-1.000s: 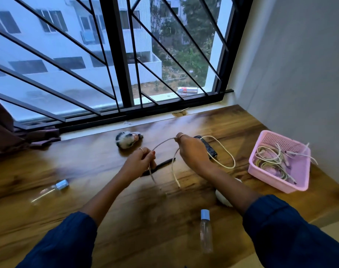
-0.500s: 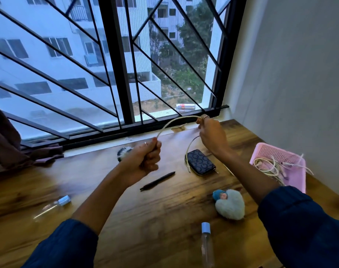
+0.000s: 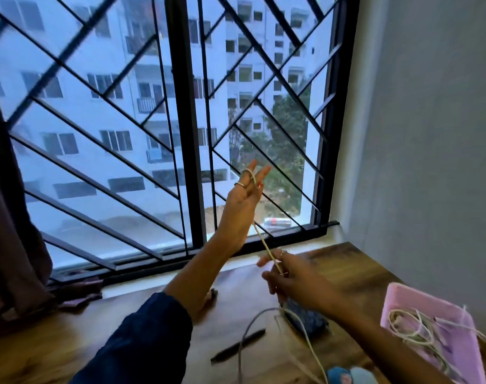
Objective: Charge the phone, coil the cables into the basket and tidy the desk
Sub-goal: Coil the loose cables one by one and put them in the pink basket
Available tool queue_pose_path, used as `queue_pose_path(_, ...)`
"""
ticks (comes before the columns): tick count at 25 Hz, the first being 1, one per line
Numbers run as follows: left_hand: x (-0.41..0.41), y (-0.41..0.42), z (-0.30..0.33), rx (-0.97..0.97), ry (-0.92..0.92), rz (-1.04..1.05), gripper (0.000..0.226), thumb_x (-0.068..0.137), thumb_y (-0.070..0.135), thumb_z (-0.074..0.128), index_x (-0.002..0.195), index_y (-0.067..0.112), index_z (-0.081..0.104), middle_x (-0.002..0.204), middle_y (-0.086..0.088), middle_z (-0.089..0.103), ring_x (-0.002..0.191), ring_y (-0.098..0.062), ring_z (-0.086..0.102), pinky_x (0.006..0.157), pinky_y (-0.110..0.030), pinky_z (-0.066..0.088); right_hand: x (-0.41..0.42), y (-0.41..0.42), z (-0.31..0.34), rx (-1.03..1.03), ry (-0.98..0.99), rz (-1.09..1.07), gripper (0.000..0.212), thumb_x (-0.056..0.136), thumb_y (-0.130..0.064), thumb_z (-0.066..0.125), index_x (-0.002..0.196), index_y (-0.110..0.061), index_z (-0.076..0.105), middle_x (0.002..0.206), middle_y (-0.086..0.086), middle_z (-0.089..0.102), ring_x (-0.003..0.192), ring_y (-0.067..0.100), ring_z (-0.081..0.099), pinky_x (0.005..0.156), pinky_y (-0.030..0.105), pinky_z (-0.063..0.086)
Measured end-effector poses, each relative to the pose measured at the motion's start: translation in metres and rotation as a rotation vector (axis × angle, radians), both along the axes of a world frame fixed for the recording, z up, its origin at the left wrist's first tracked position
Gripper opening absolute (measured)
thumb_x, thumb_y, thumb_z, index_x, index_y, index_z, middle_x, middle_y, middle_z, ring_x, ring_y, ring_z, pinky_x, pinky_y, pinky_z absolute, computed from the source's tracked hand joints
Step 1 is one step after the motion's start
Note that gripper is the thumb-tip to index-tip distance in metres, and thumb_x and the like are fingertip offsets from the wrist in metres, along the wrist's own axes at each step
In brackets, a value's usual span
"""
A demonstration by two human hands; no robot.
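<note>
Here, every place is given relative to the desk [image 3: 153,339], a wooden top under a barred window.

Left hand: the left hand [image 3: 243,194] is raised high above the desk in front of the window, palm toward the camera, forearm sloping up from a dark blue sleeve. Two fingers [image 3: 252,169] point straight up and spread; the cable [image 3: 266,248] loops over one of them. The thumb seems to fold across it, though blur makes the hold hard to read.

Right hand: the right hand [image 3: 291,278] sits lower, just above the desk's far right part, pinching the same cable between thumb and fingertips, other fingers loosely fanned.

Cable: pale, drawn taut on a slant between the two hands. Below the right hand it drops in slack loops onto the desk, running off the lower edge of view.

Phone: a dark patterned phone [image 3: 305,321] lies on the desk under the right wrist, mostly hidden by it.

Basket: a pink basket [image 3: 397,300] stands at the desk's right end, cut off by the frame, with pale cables coiled inside.

Pen: a black pen [image 3: 237,346] lies on the desk near the cable's slack.

Hard to make out: a blue and grey soft thing [image 3: 347,376] at the desk's near edge, cut off; a small object behind the left forearm.
</note>
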State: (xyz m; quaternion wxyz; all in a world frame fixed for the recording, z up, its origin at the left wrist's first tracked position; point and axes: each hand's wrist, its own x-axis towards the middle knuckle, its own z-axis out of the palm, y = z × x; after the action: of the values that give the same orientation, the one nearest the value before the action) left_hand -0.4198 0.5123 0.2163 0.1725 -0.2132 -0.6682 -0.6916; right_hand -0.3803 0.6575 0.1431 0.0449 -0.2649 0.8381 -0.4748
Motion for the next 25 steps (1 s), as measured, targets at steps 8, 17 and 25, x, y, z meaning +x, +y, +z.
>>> queue_pose_path(8, 0.001, -0.033, 0.001, -0.721, -0.035, 0.250, 0.042, 0.096, -0.001, 0.035, 0.136, 0.009, 0.039, 0.110, -0.009, 0.064, 0.104, -0.025, 0.059, 0.086, -0.023, 0.044, -0.019, 0.011, 0.046, 0.133, 0.403, -0.369, 0.017, 0.090, -0.022, 0.060, 0.074, -0.021, 0.058, 0.050, -0.005, 0.047, 0.049, 0.005, 0.046, 0.056, 0.029, 0.037)
queue_pose_path(17, 0.029, -0.031, 0.020, -0.425, -0.276, -0.129, 0.050, 0.104, 0.033, 0.020, 0.109, 0.004, 0.060, 0.051, 0.005, 0.028, 0.041, -0.006, 0.022, 0.036, -0.015, 0.017, -0.019, 0.004, 0.092, 0.078, 0.734, -0.407, 0.016, 0.090, -0.036, 0.059, 0.089, -0.022, 0.068, 0.063, 0.002, 0.061, 0.063, 0.022, 0.058, 0.059, 0.037, 0.050)
queue_pose_path(25, 0.049, -0.011, 0.041, 0.124, -0.247, -0.532, 0.044, 0.100, 0.032, 0.027, 0.104, -0.001, 0.056, 0.045, 0.008, 0.029, 0.034, -0.002, 0.021, 0.038, -0.018, 0.014, -0.011, -0.009, 0.088, -0.431, 0.058, -0.099, 0.038, 0.099, -0.037, 0.040, 0.066, -0.026, 0.055, 0.057, 0.006, 0.046, 0.042, 0.011, 0.030, 0.043, 0.023, 0.024)
